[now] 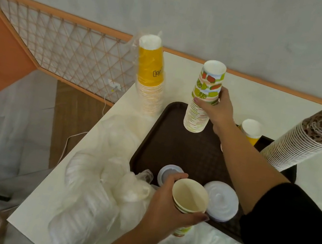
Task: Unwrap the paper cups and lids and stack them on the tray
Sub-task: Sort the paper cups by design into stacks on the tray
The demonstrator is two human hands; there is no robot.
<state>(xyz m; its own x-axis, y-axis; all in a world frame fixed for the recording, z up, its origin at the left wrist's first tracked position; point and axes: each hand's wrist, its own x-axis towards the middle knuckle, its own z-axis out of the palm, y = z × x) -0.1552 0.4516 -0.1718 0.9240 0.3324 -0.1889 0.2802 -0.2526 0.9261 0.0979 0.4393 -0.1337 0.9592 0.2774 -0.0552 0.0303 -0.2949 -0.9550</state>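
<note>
A dark brown tray (193,152) lies on the white table. My right hand (219,108) grips a tall upside-down stack of fruit-print cups (203,99) standing on the tray's far part. My left hand (166,205) holds a short stack of upright fruit-print cups (188,200) over the tray's near edge. Two piles of white lids sit on the tray's near side, a large lid pile (222,201) and a small lid pile (169,170) partly behind my fingers. A yellow cup stack (150,78), still in clear wrap, stands left of the tray.
A leopard-print cup stack (305,138) leans at the right. A small yellow cup stack (251,130) stands behind my right arm. Wrapped lids and loose plastic wrap (103,186) cover the table's near left. The table edge (59,171) drops to the floor on the left.
</note>
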